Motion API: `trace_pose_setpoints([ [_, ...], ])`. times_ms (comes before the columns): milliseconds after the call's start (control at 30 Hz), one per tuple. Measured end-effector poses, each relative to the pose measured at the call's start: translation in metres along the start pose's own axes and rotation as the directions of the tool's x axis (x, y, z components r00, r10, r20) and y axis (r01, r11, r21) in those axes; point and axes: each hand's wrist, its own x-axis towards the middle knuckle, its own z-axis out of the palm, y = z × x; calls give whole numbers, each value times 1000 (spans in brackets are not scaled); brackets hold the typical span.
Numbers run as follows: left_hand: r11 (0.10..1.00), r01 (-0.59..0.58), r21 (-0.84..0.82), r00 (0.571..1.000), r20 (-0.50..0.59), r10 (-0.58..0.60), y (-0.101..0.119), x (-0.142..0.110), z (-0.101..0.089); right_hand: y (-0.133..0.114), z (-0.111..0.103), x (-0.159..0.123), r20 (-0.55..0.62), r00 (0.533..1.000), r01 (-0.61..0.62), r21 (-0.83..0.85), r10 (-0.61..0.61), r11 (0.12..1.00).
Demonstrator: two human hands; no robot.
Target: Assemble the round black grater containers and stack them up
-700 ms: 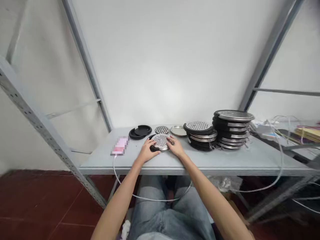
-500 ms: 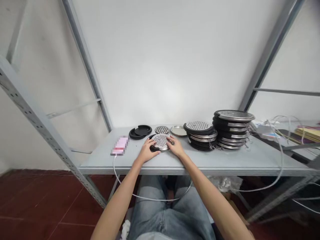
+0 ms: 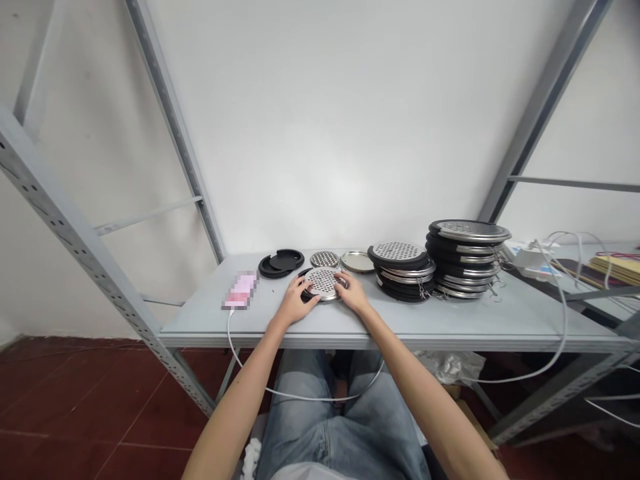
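A round perforated metal disc [image 3: 323,283] lies on the grey table in front of me, with a black rim along its left side and a shiny metal edge in front. My left hand [image 3: 297,304] grips its left side, fingers bent over the black rim. On the opposite side, my right hand [image 3: 353,293] holds the disc's edge with curled fingers. Just behind it are a smaller metal disc with holes [image 3: 325,259] and a shallow shiny metal plate [image 3: 357,261]. Black round rims [image 3: 273,268] lie behind and to the left of my left hand.
Two stacks of black-rimmed discs, a shorter stack [image 3: 400,273] and a taller stack [image 3: 467,257], stand to the right. A phone [image 3: 241,291] with a white cable [image 3: 231,337] lies left; the cable loops over my lap. Metal shelf posts [image 3: 175,127] flank the table.
Both hands stay on the disc in almost the same place, with only slight finger shifts. The camera view has moved very slightly.
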Motion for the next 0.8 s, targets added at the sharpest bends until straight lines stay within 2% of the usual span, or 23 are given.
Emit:
trace_pose_setpoints([
  [167, 993, 38, 112, 998, 54, -45, 3, -1, 2, -1, -1, 0, 15, 1000, 0, -7, 0, 1000],
  [333, 994, 28, 106, 997, 71, -36, 3, -1, 0, -1, 0, -1, 20, 999, 38, -50, -37, 998],
  [567, 989, 22, 144, 997, 64, -31, 5, 0, -1, -9, 1, -5, 50, 998, 52, -247, -41, 968],
  [800, 993, 27, 115, 997, 69, -35, 3, -1, -2, -7, 1, -4, 78, 995, 71, -231, -54, 970],
])
